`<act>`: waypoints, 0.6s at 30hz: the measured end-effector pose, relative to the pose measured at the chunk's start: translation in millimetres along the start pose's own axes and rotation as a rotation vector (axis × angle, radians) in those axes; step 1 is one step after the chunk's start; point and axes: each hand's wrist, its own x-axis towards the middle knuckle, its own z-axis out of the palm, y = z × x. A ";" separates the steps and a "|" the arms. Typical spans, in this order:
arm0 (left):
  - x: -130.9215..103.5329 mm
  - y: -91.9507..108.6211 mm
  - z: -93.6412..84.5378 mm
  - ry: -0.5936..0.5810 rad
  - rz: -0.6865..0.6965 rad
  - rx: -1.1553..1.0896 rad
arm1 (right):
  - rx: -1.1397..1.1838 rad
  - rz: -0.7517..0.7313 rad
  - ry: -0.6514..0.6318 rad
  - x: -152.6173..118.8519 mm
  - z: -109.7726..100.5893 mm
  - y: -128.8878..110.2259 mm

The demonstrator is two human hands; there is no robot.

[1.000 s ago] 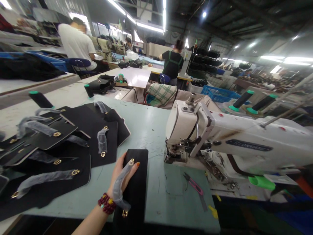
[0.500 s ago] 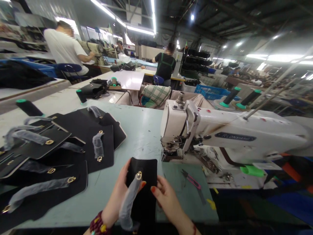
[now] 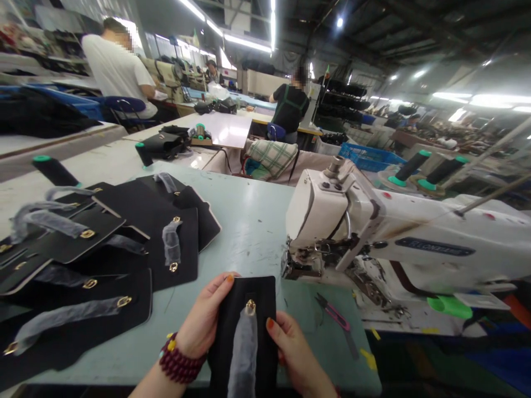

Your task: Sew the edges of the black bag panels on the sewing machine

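A black panel (image 3: 224,337) with a gold ring and a plastic-wrapped handle (image 3: 244,348) is held upright near the table's front edge. My left hand (image 3: 207,315) grips its upper left side, the thumb at the top corner. On the right edge, my right hand (image 3: 292,340) pinches it with the thumb in front; the other fingers are mostly hidden behind. Similar black panels (image 3: 174,249) with wrapped handles lie in an overlapping pile to the left. Right of the held panel are pink thread snips (image 3: 336,315) on the green tabletop (image 3: 249,221).
A white sewing machine (image 3: 373,221) stands at the right, with black thread cones (image 3: 415,166) behind it. Another cone (image 3: 53,170) is at the far left. Beyond the table are a checked cloth (image 3: 271,156), a blue crate (image 3: 369,157) and people seated at other stations.
My left hand has shifted from behind the handle to the panel's upper left edge. The wrapped handle now hangs straighter, and the camera view has turned slightly.
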 end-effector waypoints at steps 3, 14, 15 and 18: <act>-0.7 2.3 -2.9 0.012 -0.030 -0.085 | 0.103 0.005 0.015 3.6 5.5 2.2; -20.1 14.3 -16.9 -0.244 -0.002 -0.165 | 0.230 0.050 0.150 7.4 16.1 5.9; -21.6 13.3 -17.8 -0.237 -0.001 -0.166 | 0.232 0.036 0.150 8.1 16.3 5.9; -26.0 10.7 -20.0 -0.195 0.012 -0.115 | 0.230 0.010 0.131 9.9 15.5 7.6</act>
